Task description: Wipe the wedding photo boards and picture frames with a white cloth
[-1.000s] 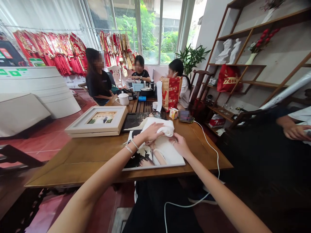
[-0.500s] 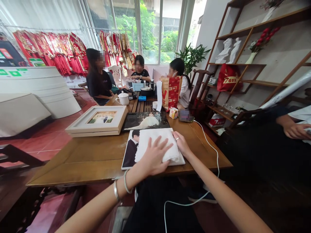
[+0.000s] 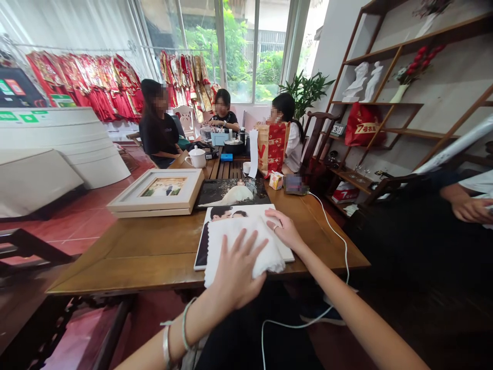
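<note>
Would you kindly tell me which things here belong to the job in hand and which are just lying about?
In use: cloth, under left hand; front photo, touched by right hand.
Apparently lying about: lidded mug, paper bag, small box, cable.

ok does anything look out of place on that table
Nothing spilled or damaged stands out; only the white scalloped cloth under the left hand lies askew, overhanging the near edge of the rectangular photo panel.

Bright windows (image 3: 239, 56), red tiled floor (image 3: 84, 226)
</note>
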Demonstrator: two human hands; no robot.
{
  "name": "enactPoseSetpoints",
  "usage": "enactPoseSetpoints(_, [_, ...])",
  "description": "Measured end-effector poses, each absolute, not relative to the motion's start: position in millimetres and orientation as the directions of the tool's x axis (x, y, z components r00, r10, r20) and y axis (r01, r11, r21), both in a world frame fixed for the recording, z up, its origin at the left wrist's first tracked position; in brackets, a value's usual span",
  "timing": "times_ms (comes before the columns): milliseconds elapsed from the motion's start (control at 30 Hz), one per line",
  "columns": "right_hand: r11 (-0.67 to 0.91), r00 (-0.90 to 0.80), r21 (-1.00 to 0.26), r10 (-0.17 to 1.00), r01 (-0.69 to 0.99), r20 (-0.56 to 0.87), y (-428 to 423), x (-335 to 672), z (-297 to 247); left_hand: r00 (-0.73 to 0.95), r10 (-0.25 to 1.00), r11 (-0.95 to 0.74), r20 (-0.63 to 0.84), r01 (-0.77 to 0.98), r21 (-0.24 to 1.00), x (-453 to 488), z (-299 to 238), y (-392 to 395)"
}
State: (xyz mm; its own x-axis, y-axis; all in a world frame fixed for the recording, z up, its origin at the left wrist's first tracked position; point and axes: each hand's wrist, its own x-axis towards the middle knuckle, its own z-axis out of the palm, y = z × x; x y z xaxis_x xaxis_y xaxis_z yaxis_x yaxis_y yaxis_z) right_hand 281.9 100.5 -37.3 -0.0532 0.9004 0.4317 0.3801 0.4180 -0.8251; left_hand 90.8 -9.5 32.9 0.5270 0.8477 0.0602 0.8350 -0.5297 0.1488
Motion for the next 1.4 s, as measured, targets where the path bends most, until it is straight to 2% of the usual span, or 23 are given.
enactPoseSetpoints(167, [0.440, -0.086, -0.798, 0.890, 0.412, 0.447, 100.2, 281.1, -38.7, 0.449, 0.890, -0.455, 0.079, 0.887, 0.081, 56.9, 35.8, 50.3])
enactPoseSetpoints(333, [0.443, -0.096, -0.772, 0.887, 0.457, 0.452, 101.0, 282.0, -38.1, 0.508, 0.859, -0.513, 0.071, 0.848, 0.132, 24.2, 28.8, 89.6])
enactPoseSetpoints(600, [0.433, -0.072, -0.765, 0.887, 0.477, 0.457, 103.3, 280.4, -40.3, 0.597, 0.791, -0.610, 0.133, 0.786, 0.100, 14.2, 22.1, 29.8])
enactPoseSetpoints(833, [0.426, -0.065, -0.779, 0.891, 0.460, 0.449, 104.0, 280.9, -42.4, 0.624, 0.774, -0.633, 0.109, 0.766, 0.110, 15.5, 23.7, -9.3])
enactPoseSetpoints(1200, [0.436, -0.063, -0.790, 0.888, 0.431, 0.456, 103.4, 281.4, -42.2, 0.579, 0.807, -0.590, 0.118, 0.801, 0.106, 13.6, 25.6, 98.4])
enactPoseSetpoints(1400, [0.440, -0.065, -0.781, 0.885, 0.443, 0.462, 103.1, 281.1, -41.9, 0.564, 0.809, -0.581, 0.167, 0.809, 0.086, 16.9, 23.4, 112.6])
